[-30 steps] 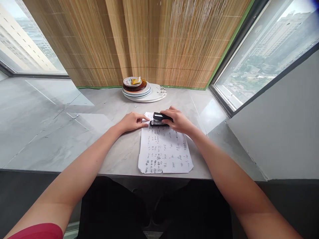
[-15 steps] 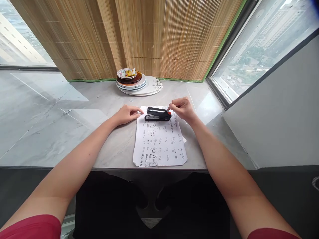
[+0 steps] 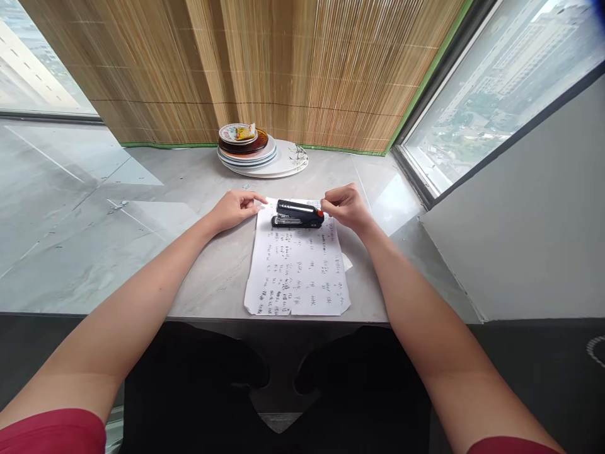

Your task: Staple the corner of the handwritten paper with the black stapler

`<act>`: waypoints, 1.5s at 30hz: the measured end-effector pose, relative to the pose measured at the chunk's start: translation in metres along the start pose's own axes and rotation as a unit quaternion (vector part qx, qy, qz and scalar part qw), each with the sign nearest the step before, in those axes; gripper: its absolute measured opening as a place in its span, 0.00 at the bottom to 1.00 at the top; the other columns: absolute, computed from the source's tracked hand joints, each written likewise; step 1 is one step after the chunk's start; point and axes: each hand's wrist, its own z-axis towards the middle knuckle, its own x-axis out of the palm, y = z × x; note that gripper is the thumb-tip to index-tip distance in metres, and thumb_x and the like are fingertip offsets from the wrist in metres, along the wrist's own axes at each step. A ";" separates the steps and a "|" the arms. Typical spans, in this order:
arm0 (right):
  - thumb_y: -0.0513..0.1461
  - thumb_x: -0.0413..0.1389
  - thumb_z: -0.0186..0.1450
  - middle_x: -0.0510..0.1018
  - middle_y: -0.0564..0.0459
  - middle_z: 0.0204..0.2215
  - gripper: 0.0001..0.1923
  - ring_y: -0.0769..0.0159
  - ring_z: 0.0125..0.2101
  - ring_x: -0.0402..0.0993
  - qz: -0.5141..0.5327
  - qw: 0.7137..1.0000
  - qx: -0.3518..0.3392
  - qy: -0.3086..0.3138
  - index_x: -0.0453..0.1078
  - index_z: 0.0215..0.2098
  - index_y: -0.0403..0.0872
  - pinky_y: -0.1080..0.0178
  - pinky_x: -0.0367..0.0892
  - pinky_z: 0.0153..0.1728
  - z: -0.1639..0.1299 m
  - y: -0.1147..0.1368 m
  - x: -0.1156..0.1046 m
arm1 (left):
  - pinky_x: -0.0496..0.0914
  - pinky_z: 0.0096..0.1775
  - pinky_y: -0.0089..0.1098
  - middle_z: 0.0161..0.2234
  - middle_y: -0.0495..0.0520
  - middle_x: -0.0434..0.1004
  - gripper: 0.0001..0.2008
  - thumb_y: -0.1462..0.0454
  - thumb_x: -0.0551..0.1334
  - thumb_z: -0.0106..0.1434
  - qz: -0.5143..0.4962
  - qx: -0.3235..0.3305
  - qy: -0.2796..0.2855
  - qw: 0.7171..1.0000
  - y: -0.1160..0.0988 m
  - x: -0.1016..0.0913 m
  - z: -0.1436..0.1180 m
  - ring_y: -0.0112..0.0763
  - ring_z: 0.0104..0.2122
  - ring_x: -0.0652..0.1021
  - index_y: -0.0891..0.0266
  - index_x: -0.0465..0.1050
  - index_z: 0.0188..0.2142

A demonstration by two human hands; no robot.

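A black stapler [image 3: 297,214] with a red-orange spot at its right end lies sideways on the upper part of a handwritten sheet of paper [image 3: 302,271]. My left hand [image 3: 235,209] rests at the sheet's upper left corner, index finger stretched onto it, the other fingers loosely bent. By the stapler's right end, my right hand [image 3: 348,205] is closed, its fingers curled in and the thumb and index together at the sheet's upper right. Whatever lies between those fingertips is hidden. A small white paper piece [image 3: 347,262] shows beside the sheet's right edge.
Behind the sheet, stacked plates [image 3: 265,165] carry a small yellow packet [image 3: 245,132]. A bamboo blind [image 3: 265,69] hangs at the back of the grey tiled ledge [image 3: 155,252]. A white wall [image 3: 529,221] and a window [image 3: 491,94] bound the right side.
My left hand has slid a little left and its index finger is straighter. The sheet has shifted and turned slightly, its near end going left. The camera view has moved a little.
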 end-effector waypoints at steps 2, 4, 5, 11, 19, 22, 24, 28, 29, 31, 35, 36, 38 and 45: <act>0.35 0.56 0.60 0.46 0.62 0.18 0.24 0.71 0.24 0.39 -0.012 1.000 -0.018 0.019 0.43 0.19 0.52 0.59 0.41 0.25 0.000 -0.001 0.000 | 0.55 0.31 0.32 0.22 0.42 0.58 0.17 0.58 0.69 0.64 -0.009 -0.012 -0.002 1.000 -0.001 0.000 -0.001 0.28 0.24 0.60 0.62 0.85 0.50; 0.35 0.56 0.60 0.45 0.62 0.19 0.23 0.71 0.24 0.39 -0.022 0.999 -0.027 0.027 0.43 0.20 0.52 0.58 0.40 0.26 0.000 -0.001 -0.001 | 0.55 0.31 0.32 0.22 0.41 0.57 0.18 0.58 0.69 0.64 -0.017 -0.027 0.000 0.999 -0.002 -0.001 -0.001 0.28 0.23 0.59 0.62 0.84 0.52; 0.35 0.56 0.60 0.45 0.62 0.19 0.23 0.71 0.24 0.39 -0.027 0.999 -0.030 0.031 0.43 0.20 0.52 0.58 0.40 0.26 0.000 -0.002 -0.002 | 0.55 0.31 0.33 0.22 0.41 0.57 0.19 0.58 0.69 0.64 -0.020 -0.033 -0.001 0.999 -0.003 -0.001 -0.002 0.28 0.23 0.59 0.61 0.83 0.52; 0.34 0.55 0.60 0.45 0.62 0.20 0.23 0.70 0.24 0.40 -0.062 0.991 -0.074 0.090 0.42 0.21 0.52 0.58 0.42 0.27 0.000 -0.001 -0.006 | 0.55 0.31 0.32 0.22 0.41 0.56 0.19 0.58 0.68 0.64 -0.030 -0.049 -0.004 0.998 -0.004 -0.001 -0.002 0.28 0.23 0.59 0.62 0.81 0.53; 0.35 0.56 0.61 0.51 0.60 0.19 0.21 0.69 0.23 0.44 -0.120 0.977 -0.105 0.141 0.47 0.19 0.51 0.58 0.47 0.28 0.001 0.007 -0.006 | 0.54 0.31 0.31 0.22 0.40 0.56 0.19 0.57 0.68 0.64 -0.044 -0.043 0.000 0.998 -0.004 0.000 -0.002 0.27 0.23 0.58 0.63 0.81 0.51; 0.36 0.57 0.60 0.56 0.59 0.19 0.20 0.68 0.23 0.45 -0.144 0.972 -0.099 0.155 0.51 0.18 0.51 0.58 0.48 0.27 0.001 0.011 -0.004 | 0.54 0.30 0.32 0.21 0.40 0.57 0.18 0.58 0.69 0.62 -0.060 -0.044 -0.003 0.997 -0.003 -0.001 -0.002 0.27 0.22 0.59 0.62 0.81 0.50; 0.36 0.58 0.60 0.57 0.58 0.18 0.20 0.68 0.23 0.46 -0.146 0.973 -0.094 0.151 0.52 0.18 0.51 0.58 0.48 0.26 0.000 0.012 -0.003 | 0.54 0.29 0.32 0.21 0.41 0.58 0.17 0.59 0.69 0.62 -0.074 -0.050 -0.013 0.996 -0.002 -0.001 -0.003 0.27 0.21 0.58 0.62 0.81 0.50; 0.39 0.58 0.62 0.52 0.59 0.17 0.25 0.69 0.22 0.44 -0.103 0.990 -0.070 0.072 0.47 0.16 0.51 0.58 0.46 0.25 -0.003 0.015 -0.002 | 0.50 0.26 0.32 0.20 0.41 0.59 0.16 0.59 0.67 0.64 -0.089 -0.073 -0.032 0.993 0.003 -0.003 -0.002 0.26 0.20 0.55 0.61 0.81 0.49; 0.40 0.59 0.63 0.51 0.59 0.16 0.26 0.69 0.22 0.44 -0.091 0.994 -0.058 0.035 0.47 0.16 0.51 0.58 0.46 0.25 -0.003 0.015 -0.001 | 0.49 0.26 0.32 0.20 0.41 0.58 0.15 0.59 0.67 0.64 -0.091 -0.074 -0.030 0.993 0.004 -0.003 -0.001 0.26 0.19 0.54 0.61 0.81 0.49; 0.42 0.58 0.67 0.54 0.58 0.17 0.26 0.68 0.22 0.48 -0.067 0.997 -0.031 -0.029 0.51 0.16 0.51 0.58 0.47 0.25 -0.003 0.016 0.000 | 0.48 0.26 0.32 0.19 0.41 0.57 0.15 0.59 0.66 0.64 -0.100 -0.074 -0.027 0.992 0.005 -0.002 0.000 0.26 0.19 0.55 0.62 0.81 0.49; 0.50 0.58 0.73 0.69 0.54 0.24 0.20 0.66 0.27 0.60 -0.028 0.999 -0.006 0.018 0.71 0.26 0.50 0.59 0.56 0.29 0.002 0.013 0.005 | 0.48 0.26 0.31 0.19 0.41 0.56 0.14 0.59 0.66 0.65 -0.139 -0.078 -0.025 0.987 0.005 0.000 0.001 0.26 0.20 0.56 0.63 0.80 0.48; 0.52 0.61 0.72 0.72 0.54 0.27 0.18 0.66 0.28 0.62 -0.028 0.998 -0.003 0.055 0.74 0.30 0.50 0.59 0.58 0.31 0.003 0.011 0.007 | 0.48 0.26 0.31 0.19 0.41 0.56 0.14 0.59 0.66 0.65 -0.146 -0.077 -0.026 0.986 0.005 0.001 0.001 0.26 0.19 0.57 0.63 0.80 0.47; 0.54 0.67 0.68 0.74 0.54 0.31 0.18 0.66 0.31 0.64 -0.042 0.991 0.001 0.131 0.75 0.36 0.49 0.60 0.60 0.33 0.004 0.006 0.011 | 0.48 0.25 0.31 0.19 0.41 0.56 0.12 0.58 0.67 0.65 -0.153 -0.070 -0.035 0.985 0.003 0.001 0.000 0.26 0.19 0.57 0.63 0.80 0.44; 0.45 0.67 0.66 0.69 0.56 0.31 0.14 0.69 0.27 0.62 -0.089 0.987 -0.028 0.131 0.70 0.28 0.49 0.60 0.58 0.30 -0.002 0.000 0.021 | 0.50 0.23 0.29 0.19 0.43 0.60 0.10 0.56 0.66 0.65 -0.225 -0.039 -0.123 0.966 -0.006 0.002 -0.001 0.25 0.18 0.57 0.61 0.77 0.38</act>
